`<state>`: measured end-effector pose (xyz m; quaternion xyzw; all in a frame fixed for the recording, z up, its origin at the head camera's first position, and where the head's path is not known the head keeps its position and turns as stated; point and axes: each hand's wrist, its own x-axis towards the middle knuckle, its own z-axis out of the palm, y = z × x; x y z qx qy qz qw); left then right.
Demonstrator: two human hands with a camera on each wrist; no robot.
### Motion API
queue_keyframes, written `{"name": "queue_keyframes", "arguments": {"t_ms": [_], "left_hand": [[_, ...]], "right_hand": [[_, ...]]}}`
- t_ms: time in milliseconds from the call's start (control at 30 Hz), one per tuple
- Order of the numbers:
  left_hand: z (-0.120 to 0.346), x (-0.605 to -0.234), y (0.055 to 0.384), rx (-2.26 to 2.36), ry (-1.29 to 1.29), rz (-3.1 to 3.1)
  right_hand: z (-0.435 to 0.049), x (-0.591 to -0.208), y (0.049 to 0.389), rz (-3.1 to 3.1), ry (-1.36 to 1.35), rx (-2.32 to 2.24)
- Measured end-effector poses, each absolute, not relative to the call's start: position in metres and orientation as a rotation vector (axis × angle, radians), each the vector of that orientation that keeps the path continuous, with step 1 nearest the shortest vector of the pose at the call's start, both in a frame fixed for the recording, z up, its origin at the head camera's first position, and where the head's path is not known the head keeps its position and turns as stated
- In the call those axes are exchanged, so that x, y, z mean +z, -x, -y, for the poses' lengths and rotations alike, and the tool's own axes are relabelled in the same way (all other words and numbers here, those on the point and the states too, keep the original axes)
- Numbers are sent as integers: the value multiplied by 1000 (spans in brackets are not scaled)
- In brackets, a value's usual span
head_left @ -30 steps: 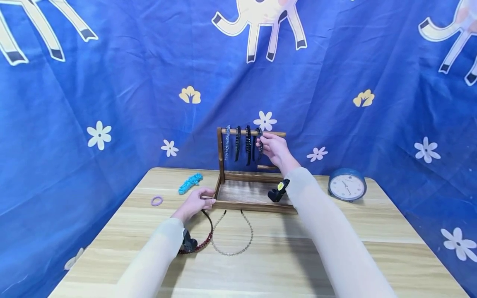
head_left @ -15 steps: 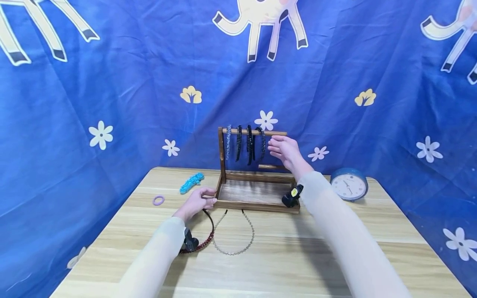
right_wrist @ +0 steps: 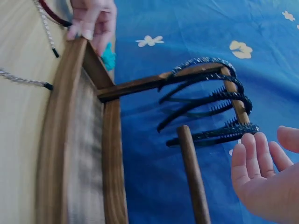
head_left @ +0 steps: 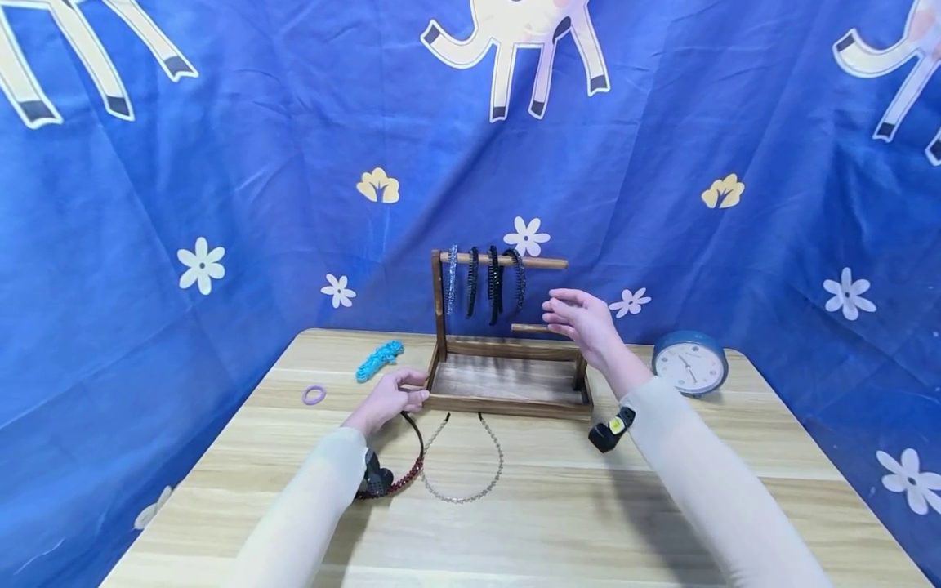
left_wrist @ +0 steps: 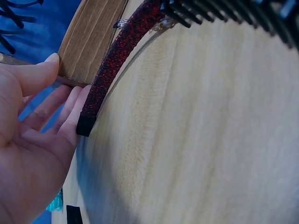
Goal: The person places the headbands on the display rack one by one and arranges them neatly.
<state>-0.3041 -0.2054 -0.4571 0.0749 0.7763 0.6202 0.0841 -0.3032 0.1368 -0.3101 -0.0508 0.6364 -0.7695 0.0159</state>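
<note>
Four headbands (head_left: 494, 282) hung from the upper bar (head_left: 544, 263) of the wooden rack (head_left: 507, 349), at 12 o'clock from its tray (head_left: 507, 406). Right hand (head_left: 584, 320): grip wide and empty, at 4 o'clock from the nearest band, not touching. Left hand (head_left: 387, 402): grip narrow, thumb and fingers holding the tray's corner at 8 o'clock. Two more lay on the counter (head_left: 551, 531): clear beaded headband (head_left: 459, 500) at 7 o'clock from the tray, wine-red headband (left_wrist: 112, 60) at 8. Handling, by judgement: bands light, springy, stiff enough to keep their arch; glittered faces probably slick, beads possibly fragile. Best hold seemed a light pinch at the crown, clear of the comb teeth (left_wrist: 229, 9); overspreading the ends risked a snap.
</note>
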Motion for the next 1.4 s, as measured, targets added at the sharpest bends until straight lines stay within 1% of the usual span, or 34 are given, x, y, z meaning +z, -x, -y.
{"name": "queue_keyframes", "arguments": {"t_ms": [333,700,933,1167,1400], "left_hand": [[207,-458,304,1865,-260,-2300],[207,-458,304,1865,-263,-2303],[205,-456,302,1875,-263,-2296],[205,-456,303,1880,-283,-2286],[206,-458,304,1895,-292,-2278]], "right_hand": [[-133,-337,272,-1962,317,-2338],[-118,-376,241,-2033,499,-2175],[-105,-400,223,-2172,564,-1959],[-94,-425,209,-2331,769,-1657],[-84,-439,199,-2458,920,-1360]]}}
